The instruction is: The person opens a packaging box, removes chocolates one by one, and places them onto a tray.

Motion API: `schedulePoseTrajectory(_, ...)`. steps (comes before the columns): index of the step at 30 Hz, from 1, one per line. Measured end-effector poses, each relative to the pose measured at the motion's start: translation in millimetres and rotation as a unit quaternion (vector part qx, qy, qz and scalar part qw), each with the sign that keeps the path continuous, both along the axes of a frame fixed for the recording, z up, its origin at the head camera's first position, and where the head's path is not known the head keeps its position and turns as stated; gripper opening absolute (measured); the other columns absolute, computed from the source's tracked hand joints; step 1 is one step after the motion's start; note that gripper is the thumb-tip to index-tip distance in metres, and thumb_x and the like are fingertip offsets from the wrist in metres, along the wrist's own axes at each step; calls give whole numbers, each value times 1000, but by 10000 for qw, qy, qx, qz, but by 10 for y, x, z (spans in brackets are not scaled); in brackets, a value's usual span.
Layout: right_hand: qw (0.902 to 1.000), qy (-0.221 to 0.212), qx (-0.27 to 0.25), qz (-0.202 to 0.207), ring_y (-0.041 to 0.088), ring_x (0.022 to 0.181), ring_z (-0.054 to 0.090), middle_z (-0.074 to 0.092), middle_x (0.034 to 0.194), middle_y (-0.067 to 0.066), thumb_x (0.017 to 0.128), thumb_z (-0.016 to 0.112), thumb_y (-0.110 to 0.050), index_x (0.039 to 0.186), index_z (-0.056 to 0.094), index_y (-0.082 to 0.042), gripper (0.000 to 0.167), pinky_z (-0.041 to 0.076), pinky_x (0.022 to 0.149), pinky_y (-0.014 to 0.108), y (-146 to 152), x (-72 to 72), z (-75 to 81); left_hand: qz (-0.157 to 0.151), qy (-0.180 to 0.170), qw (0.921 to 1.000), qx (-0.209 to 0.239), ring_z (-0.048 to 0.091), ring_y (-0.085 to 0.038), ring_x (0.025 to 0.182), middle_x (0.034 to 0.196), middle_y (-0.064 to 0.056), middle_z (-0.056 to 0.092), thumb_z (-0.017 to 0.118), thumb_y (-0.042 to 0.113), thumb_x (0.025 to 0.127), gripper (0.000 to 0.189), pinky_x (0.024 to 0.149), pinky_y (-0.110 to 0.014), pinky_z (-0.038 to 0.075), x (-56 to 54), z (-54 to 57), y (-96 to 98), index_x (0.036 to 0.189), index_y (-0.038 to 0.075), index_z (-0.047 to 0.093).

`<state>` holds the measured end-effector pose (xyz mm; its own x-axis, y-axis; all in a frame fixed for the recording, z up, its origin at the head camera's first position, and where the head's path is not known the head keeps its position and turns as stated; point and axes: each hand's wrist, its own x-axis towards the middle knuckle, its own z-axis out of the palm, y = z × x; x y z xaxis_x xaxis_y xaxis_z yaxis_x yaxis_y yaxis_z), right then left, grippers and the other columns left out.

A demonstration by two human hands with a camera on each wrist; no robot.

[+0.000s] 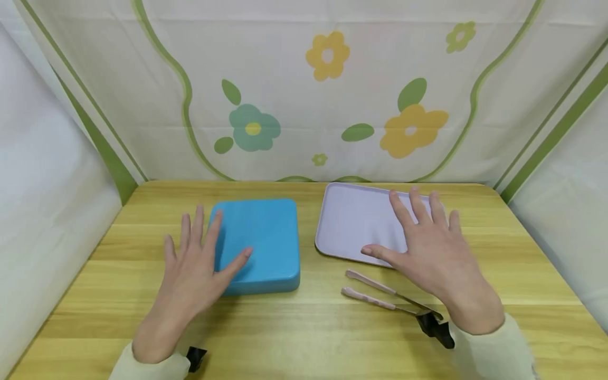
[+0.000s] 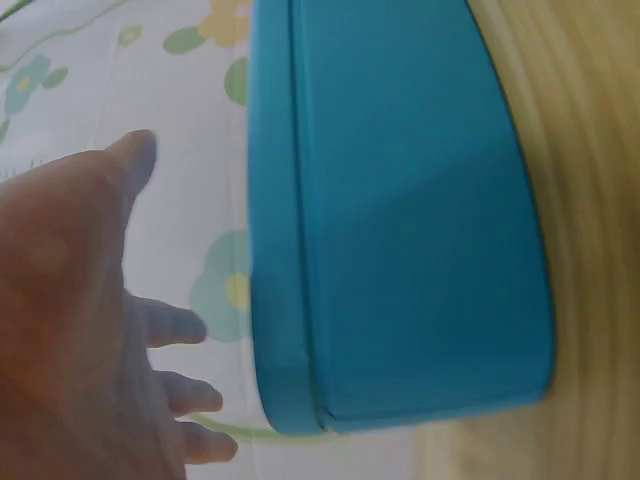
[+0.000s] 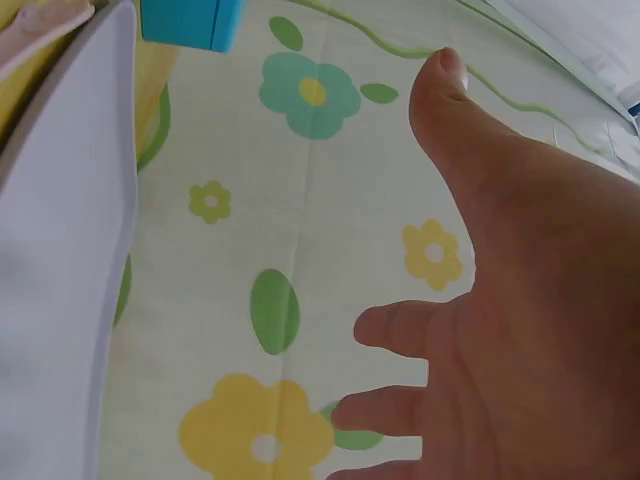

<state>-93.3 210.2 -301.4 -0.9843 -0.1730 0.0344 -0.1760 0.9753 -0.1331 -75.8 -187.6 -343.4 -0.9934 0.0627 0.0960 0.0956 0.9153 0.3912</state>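
A blue lidded box (image 1: 266,243) stands on the left half of the table. My left hand (image 1: 190,279) hovers over its left edge, fingers spread, holding nothing; in the left wrist view that hand (image 2: 80,310) is apart from the box (image 2: 420,220). My right hand (image 1: 439,258), also spread and holding nothing, is above the right part of a pale lilac tray (image 1: 356,221). What look like tongs (image 1: 370,301), with pink ends and metal arms converging rightward, lie in front of the tray. A black wrist mount partly covers where the arms meet.
The wooden table (image 1: 304,338) reaches back to a white cloth (image 1: 294,95) printed with flowers. White cloth also hangs at the left and right sides. A black mount (image 1: 196,359) sits at my left wrist.
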Motion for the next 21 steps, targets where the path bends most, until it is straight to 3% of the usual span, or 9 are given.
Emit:
schedulePoseTrajectory(8, 9973, -24, -699, 227, 51, 164, 16, 16, 180, 23, 94, 54, -85, 175, 12, -19, 113, 19, 127, 73, -58, -30, -95, 278, 65, 9915, 1267, 15, -56, 162, 182, -20, 4, 52, 60, 109, 90, 118, -85, 20, 38, -115, -121, 175, 13, 13)
schedulePoseTrajectory(15, 9865, -124, -1591, 365, 45, 163, 27, 18, 181, 13, 98, 57, -78, 175, 14, -24, 103, 36, 120, 73, -173, -113, -364, 260, -195, 9769, 2112, 11, -53, 165, 182, -19, 5, 52, 55, 111, 87, 119, -83, 21, -4, -179, -225, 174, 11, 11)
schedulePoseTrajectory(18, 9757, -252, -2102, 558, 40, 164, 27, 19, 181, 6, 100, 60, -73, 175, 16, -29, 97, 34, 123, 71, -295, -133, -492, 280, -510, 9633, 2620, 16, -48, 165, 181, -19, 12, 51, 53, 112, 82, 122, -78, 26, -15, -217, -293, 174, 13, 15)
schedulePoseTrajectory(21, 9576, -390, -2736, 816, 40, 159, 39, 25, 180, 3, 101, 65, -66, 173, 21, -31, 92, 38, 123, 66, -436, -136, -580, 429, -942, 9404, 3240, 21, -43, 165, 181, -16, 17, 50, 55, 112, 79, 124, -74, 29, -27, -244, -368, 175, 20, 17)
